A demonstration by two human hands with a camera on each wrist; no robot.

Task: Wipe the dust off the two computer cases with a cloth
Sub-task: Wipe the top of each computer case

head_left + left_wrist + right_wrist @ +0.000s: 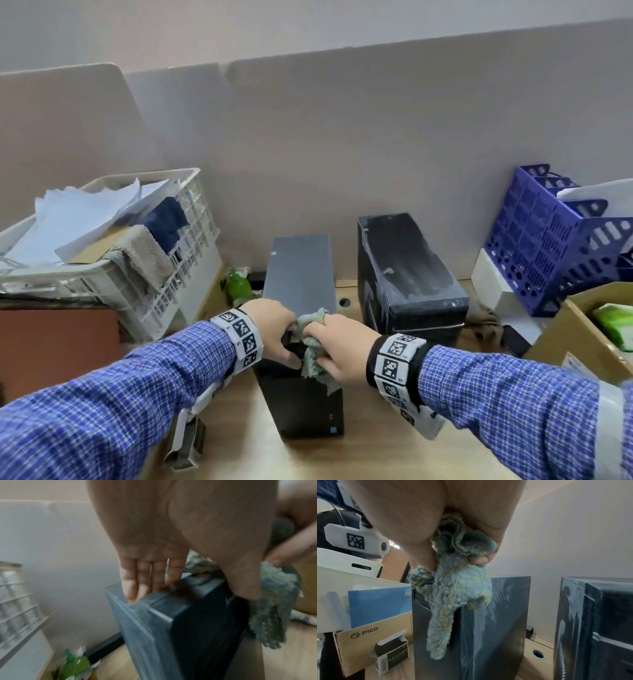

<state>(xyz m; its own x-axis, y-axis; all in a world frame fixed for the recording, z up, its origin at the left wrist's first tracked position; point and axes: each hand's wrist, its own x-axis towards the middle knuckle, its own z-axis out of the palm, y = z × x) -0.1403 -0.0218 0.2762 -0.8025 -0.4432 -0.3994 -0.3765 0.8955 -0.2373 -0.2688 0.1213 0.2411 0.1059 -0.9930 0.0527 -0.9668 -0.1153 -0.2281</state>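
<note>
Two dark computer cases stand upright on the wooden desk. The nearer case [301,270] [163,635] [488,628] has a dusty grey top and streaked sides. The second case [407,270] [597,628] stands to its right, its top also streaked with dust. My right hand [342,353] [428,520] grips a bunched grey-green cloth [312,339] [274,608] [457,591] at the front top edge of the nearer case, with one end hanging down. My left hand [274,329] [147,580] rests with straight fingers on that case's top front edge, beside the cloth.
A white basket [191,192] of papers and fabric sits at the left, with a green bottle [239,284] behind the nearer case. At the right are a blue file rack [534,246] and a cardboard box [575,329]. A PICO box [368,642] stands left of the case. A grey partition closes the back.
</note>
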